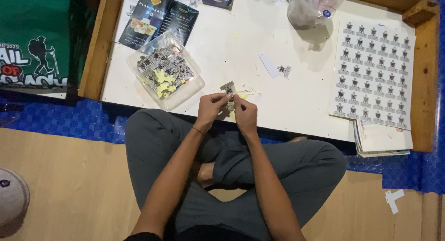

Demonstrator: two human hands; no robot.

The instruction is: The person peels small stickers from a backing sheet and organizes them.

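Crossed legs (pixel 259 171) in grey trousers sit nearest, on the wooden floor; above them the left hand (pixel 209 109) and right hand (pixel 245 113) meet at the near edge of the white board (pixel 222 51); both sets of fingers are pinched closed on one small sticker (pixel 227 88), held up close, seemingly to peel its backing; left of the hands a clear tub (pixel 194 85) keeps cut stickers together; far right lies an uncut sticker sheet (pixel 373 69); a plastic bag (pixel 310 7) sits far off.

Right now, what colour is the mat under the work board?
Blue mat, with a woven-looking check; head view.
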